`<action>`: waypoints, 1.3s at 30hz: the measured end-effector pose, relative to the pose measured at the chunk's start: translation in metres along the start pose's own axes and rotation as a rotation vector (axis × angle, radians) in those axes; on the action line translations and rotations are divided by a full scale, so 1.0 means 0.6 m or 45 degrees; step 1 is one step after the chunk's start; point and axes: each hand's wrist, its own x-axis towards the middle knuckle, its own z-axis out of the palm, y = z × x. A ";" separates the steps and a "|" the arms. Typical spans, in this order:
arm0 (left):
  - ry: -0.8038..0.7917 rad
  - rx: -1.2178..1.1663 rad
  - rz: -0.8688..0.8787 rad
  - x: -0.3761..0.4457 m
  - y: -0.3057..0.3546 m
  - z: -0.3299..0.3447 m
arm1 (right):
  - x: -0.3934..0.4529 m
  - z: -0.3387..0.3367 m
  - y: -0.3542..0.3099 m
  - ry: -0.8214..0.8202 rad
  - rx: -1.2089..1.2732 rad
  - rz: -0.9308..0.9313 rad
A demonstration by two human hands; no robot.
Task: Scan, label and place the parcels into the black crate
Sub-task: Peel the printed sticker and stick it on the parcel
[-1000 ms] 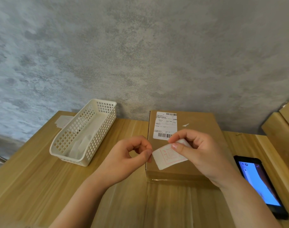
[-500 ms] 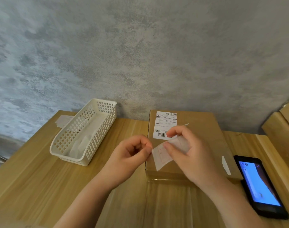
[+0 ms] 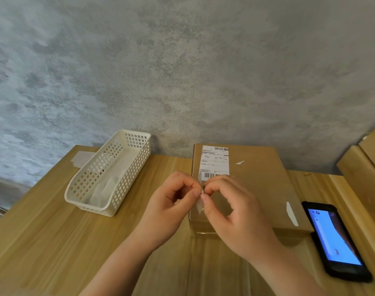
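A flat brown cardboard parcel (image 3: 259,189) lies on the pale wood-grain counter (image 3: 43,242), its long axis running away toward the mottled grey wall (image 3: 182,71), a white printed shipping label (image 3: 214,161) at its far left corner. Above its near left edge, the left hand (image 3: 171,208) and right hand (image 3: 235,212) both pinch a thin white paper sticker (image 3: 200,195), held edge-on and upright. A white perforated plastic basket (image 3: 109,171) sits to the left; a black smartphone (image 3: 336,240) lies to the right.

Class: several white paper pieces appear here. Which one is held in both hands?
The small sticker, pinched edge-on between left hand and right hand; the shipping label lies stuck on the box.
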 end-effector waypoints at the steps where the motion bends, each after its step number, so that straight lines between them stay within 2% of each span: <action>1: -0.011 0.021 0.008 0.000 -0.001 -0.001 | 0.000 0.000 0.000 -0.015 -0.011 -0.002; 14: -0.082 0.237 0.083 -0.004 -0.003 -0.010 | 0.004 0.009 0.004 -0.056 -0.099 0.005; 17: -0.038 0.200 0.031 -0.003 -0.007 -0.015 | 0.007 0.011 0.011 -0.048 -0.004 0.074; 23: 0.154 -0.078 -0.145 0.000 -0.019 -0.060 | 0.017 -0.005 0.038 0.032 0.364 0.483; 31: 0.654 -0.250 -0.335 0.004 -0.019 -0.150 | 0.045 -0.023 0.076 0.377 0.453 0.730; 33: 0.730 -0.136 -0.363 0.000 -0.020 -0.168 | 0.054 -0.019 0.073 0.375 0.478 0.718; 36: 0.781 0.311 -0.374 -0.003 -0.024 -0.195 | 0.063 -0.008 0.059 0.250 0.569 0.689; 39: 0.752 0.744 -0.406 0.004 -0.044 -0.233 | 0.068 0.008 0.055 0.164 0.525 0.612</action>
